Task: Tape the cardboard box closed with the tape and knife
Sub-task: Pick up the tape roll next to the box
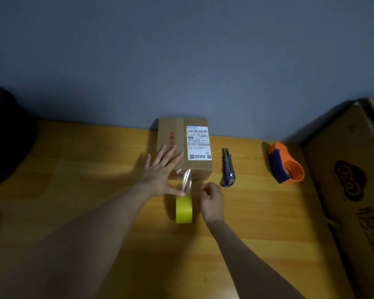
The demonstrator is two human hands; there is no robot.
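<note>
While my left hand (160, 172) lies flat with its fingers spread over the near left part of the cardboard box (184, 147), its thumb reaches down to the top of the yellow tape roll (184, 209). That roll stands on edge on the wooden worktop (73, 190), just in front of the box and between my two hands. A clear strip of tape (186, 180) runs from the roll up to the box's near edge. My right hand (212, 201) sits just right of the roll, fingers curled together; whether they pinch anything I cannot tell. The box rests against the worktop's far edge by the wall, a white shipping label (199, 143) on its top. Right of it lies the utility knife (228, 168), apart from both hands, and farther right an orange tape dispenser (286, 164). A large carton (350, 190) stands at the right edge.
</note>
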